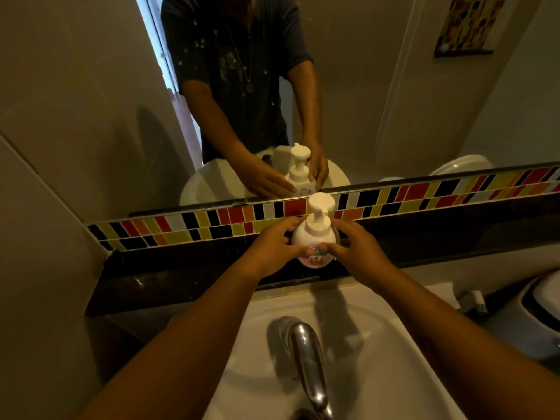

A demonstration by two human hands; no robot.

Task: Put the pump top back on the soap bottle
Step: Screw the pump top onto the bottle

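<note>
Pump top (pixel 320 207) seated on soap bottle (pixel 313 237) | left hand (pixel 272 253), right hand (pixel 357 253): fingers curled around bottle | seating apparently done; tightness unverifiable

Dark ledge (pixel 181 277) running left to right behind the white sink (pixel 272 313), white soap bottle (pixel 313 237) standing upright on it near the far tiled strip (pixel 181 228)
</note>
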